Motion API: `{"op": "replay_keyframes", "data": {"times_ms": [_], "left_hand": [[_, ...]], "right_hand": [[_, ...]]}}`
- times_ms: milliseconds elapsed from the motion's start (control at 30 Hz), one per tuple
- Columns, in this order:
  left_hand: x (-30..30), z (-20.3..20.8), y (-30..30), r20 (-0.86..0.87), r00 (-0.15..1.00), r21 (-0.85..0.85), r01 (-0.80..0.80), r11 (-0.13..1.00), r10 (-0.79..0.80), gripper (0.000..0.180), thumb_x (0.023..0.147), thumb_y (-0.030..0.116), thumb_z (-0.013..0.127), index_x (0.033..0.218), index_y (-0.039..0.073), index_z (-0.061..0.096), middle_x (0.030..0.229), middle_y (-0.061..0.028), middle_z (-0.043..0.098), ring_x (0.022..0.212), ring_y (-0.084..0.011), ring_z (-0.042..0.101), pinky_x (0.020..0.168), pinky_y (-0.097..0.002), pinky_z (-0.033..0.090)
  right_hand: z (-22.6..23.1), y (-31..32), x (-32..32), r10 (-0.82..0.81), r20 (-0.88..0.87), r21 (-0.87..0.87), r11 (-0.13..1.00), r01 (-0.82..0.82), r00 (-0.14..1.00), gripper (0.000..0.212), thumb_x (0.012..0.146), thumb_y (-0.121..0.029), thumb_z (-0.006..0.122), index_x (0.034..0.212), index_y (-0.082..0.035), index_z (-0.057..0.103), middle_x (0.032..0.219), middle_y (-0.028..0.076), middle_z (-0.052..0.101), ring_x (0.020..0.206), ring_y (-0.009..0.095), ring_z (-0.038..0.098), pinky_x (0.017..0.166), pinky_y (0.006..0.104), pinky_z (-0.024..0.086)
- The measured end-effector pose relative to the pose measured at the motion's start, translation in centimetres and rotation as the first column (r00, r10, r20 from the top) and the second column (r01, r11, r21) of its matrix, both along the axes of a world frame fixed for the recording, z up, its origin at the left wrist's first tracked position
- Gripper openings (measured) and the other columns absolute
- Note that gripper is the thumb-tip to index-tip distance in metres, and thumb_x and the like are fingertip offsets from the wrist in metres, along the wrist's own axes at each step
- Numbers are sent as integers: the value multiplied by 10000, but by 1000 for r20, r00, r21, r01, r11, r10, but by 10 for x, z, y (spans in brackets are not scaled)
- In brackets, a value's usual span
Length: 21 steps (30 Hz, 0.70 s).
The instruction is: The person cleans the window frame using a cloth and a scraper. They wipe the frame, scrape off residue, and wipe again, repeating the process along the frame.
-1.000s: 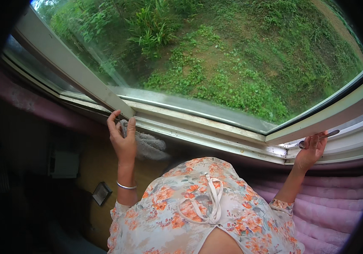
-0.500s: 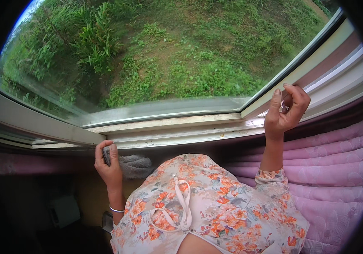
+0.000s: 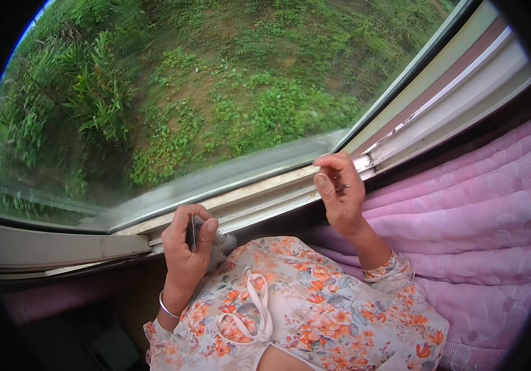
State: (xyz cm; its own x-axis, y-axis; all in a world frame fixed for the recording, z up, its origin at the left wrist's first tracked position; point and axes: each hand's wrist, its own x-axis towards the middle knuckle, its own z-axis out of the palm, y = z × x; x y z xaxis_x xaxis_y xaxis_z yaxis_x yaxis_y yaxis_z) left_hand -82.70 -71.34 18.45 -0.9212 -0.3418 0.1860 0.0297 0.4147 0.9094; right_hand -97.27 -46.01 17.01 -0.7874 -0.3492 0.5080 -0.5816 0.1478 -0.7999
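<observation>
1 cloth (image 3: 222, 248) | pt hid bhnd L hand (image 3: 185, 255) | R hand (image 3: 344, 207) obj (image 3: 344, 186) unclear

Daylight enters through the window (image 3: 228, 117) at 12 o'clock. Deep shadow occupies 7 o'clock; fisheye distortion bends outer edges.

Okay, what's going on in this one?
The person's left hand holds a fluffy grey cloth near the white window track. The right hand, loosely curled, is farther right along it, with a small metal object mostly hidden in its grip. A pink patterned curtain hangs to the right.
</observation>
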Motion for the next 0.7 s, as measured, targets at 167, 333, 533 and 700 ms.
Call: {"op": "replay_keyframes", "data": {"times_ms": [167, 333, 533, 700], "left_hand": [[-35, 24, 39, -81, 960, -58, 262, 963, -266, 226, 945, 177, 727, 1099, 29, 653, 684, -33, 545, 580, -125, 498, 572, -265, 408], [-43, 14, 50, -148, 941, -114, 289, 950, -304, 112, 971, 98, 666, 997, 9, 603, 708, -66, 606, 606, -138, 569, 591, -271, 445], [-55, 12, 65, -280, 946, 100, 196, 975, -162, 185, 1032, 153, 608, 942, 12, 529, 796, -81, 611, 683, -123, 531, 640, -263, 428], [-68, 35, 81, -442, 894, 302, 74, 951, 71, 247, 1071, 240, 554, 950, 51, 449, 828, -77, 535, 687, -131, 485, 646, -273, 445]], "right_hand": [[-8, -42, 31, 392, 67, 127, 909, -397, 918, 155, 916, -6, 606, 1071, -1, 598, 928, 161, 580, 830, 363, 601, 709, 427, 482], [-1, -31, 26, 562, 331, 83, 783, -617, 758, 227, 916, -47, 604, 1133, 13, 584, 1024, 177, 583, 962, 362, 607, 800, 425, 492], [-33, 0, -4, 756, 404, -187, 619, -763, 515, 474, 958, -319, 687, 1292, 0, 579, 1212, 143, 596, 1185, 251, 567, 1016, 373, 435], [-52, 7, -6, 812, 463, -374, 543, -752, 356, 882, 839, -507, 801, 1483, -13, 455, 1513, 142, 428, 1440, 271, 371, 1190, 400, 274]]}}
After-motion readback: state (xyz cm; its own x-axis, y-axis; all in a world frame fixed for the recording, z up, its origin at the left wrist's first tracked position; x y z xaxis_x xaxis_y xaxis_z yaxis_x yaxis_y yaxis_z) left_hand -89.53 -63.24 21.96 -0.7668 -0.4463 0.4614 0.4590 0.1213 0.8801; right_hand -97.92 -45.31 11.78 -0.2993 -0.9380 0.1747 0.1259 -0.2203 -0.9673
